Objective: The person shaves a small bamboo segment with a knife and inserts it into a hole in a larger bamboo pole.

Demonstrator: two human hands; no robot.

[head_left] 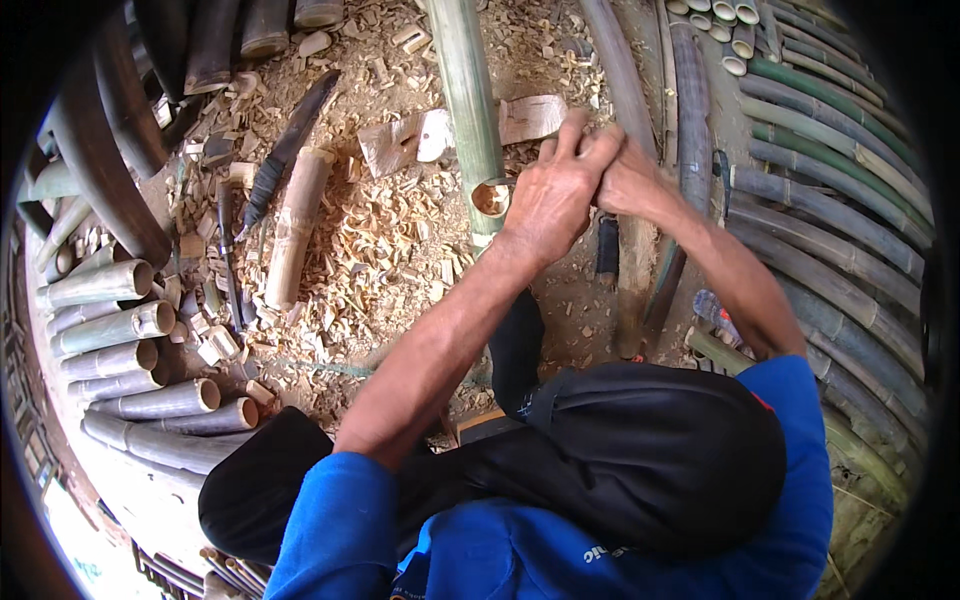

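My left hand point(552, 198) and my right hand point(632, 180) meet in front of me, with the left fingers curled over toward the right hand. Both look closed; whatever lies between them, if anything, is hidden. Just left of my left hand is the open cut end of a long pale-green bamboo pole point(465, 90), which stretches away from me. The pole lies across a wooden support point(392, 145) whose pale right part point(530, 118) reaches toward my fingers. Close below my right hand, a dark tool handle point(607, 247) rests on the ground.
Curled shavings point(375, 240) and chips cover the ground. To the left lie a peeled bamboo piece point(299, 228), a long knife with a wrapped handle point(266, 185) and a thin tool point(229, 255). Cut bamboo tubes point(150, 320) line the left; long bamboo poles point(830, 235) are stacked right.
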